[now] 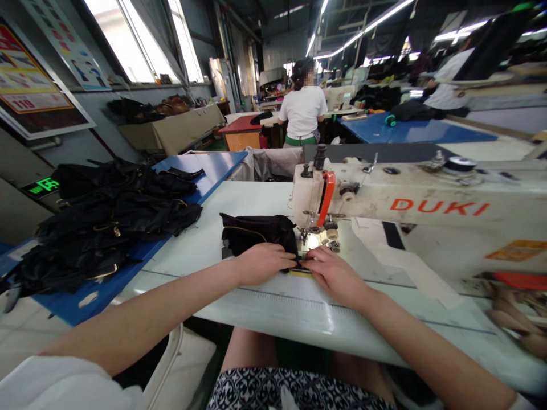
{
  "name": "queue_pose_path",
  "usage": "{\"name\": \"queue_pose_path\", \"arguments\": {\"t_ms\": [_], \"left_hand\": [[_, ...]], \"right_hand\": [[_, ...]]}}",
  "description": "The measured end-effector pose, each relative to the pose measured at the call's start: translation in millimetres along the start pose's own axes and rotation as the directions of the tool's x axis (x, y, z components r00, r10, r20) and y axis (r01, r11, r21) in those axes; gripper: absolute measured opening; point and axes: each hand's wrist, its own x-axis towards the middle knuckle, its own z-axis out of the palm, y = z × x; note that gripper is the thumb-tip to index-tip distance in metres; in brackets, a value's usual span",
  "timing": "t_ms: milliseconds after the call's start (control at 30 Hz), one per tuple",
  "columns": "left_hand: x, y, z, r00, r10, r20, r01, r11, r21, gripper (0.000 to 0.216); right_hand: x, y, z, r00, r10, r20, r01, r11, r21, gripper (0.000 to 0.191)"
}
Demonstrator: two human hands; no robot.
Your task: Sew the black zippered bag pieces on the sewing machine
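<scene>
A black fabric piece with a gold-coloured zipper (260, 229) lies on the pale sewing table, left of the needle area of a white sewing machine (305, 196). My left hand (264, 263) rests over its near edge, fingers bent together on the cloth. Close by on the right, my right hand (335, 274) has its fingers drawn together at the fabric's right corner, just in front of the lit presser foot. The two sets of fingertips almost meet there. Exactly how the fingers grip the cloth is partly hidden.
Black zippered pieces (115, 219) are heaped on a blue table (156, 242) at the left. Pale strips (395, 256) lie under the machine arm. A worker in a white shirt (302, 111) sits ahead, facing away. A white seat-like object (188, 364) stands below the table.
</scene>
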Motion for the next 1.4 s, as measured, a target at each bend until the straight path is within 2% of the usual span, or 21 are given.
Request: {"name": "queue_pose_path", "arguments": {"t_ms": [133, 300, 667, 1100, 1400], "left_hand": [[3.4, -2.1, -5.3, 0.999, 0.042, 0.027, -0.042, 0.999, 0.008, 0.027], [5.7, 0.0, 2.6, 0.999, 0.053, -0.004, -0.052, 0.994, 0.097, 0.020], [0.4, 5.8, 23.4, 0.967, 0.048, -0.251, -0.004, 0.985, 0.173, 0.020], [29.8, -3.4, 34.5, 0.957, -0.034, -0.287, 0.088, 0.981, 0.175, 0.021], [36.7, -13.5, 35.7, 0.956, -0.039, -0.290, 0.090, 0.982, 0.166, 0.023]], "right_hand": [[0.2, 0.9, -0.1, 1.000, -0.001, -0.008, 0.001, 1.000, 0.001, 0.029], [-0.6, 2.7, 2.1, 1.000, -0.014, -0.010, 0.015, 1.000, 0.003, 0.028], [1.2, 1.3, 0.8, 1.000, -0.025, 0.003, 0.025, 0.998, -0.053, 0.027], [10.1, 26.3, -7.0, 1.000, 0.020, 0.011, -0.017, 0.979, -0.201, 0.023], [13.9, 28.8, -7.0, 0.997, 0.071, -0.012, -0.072, 0.973, -0.221, 0.022]]}}
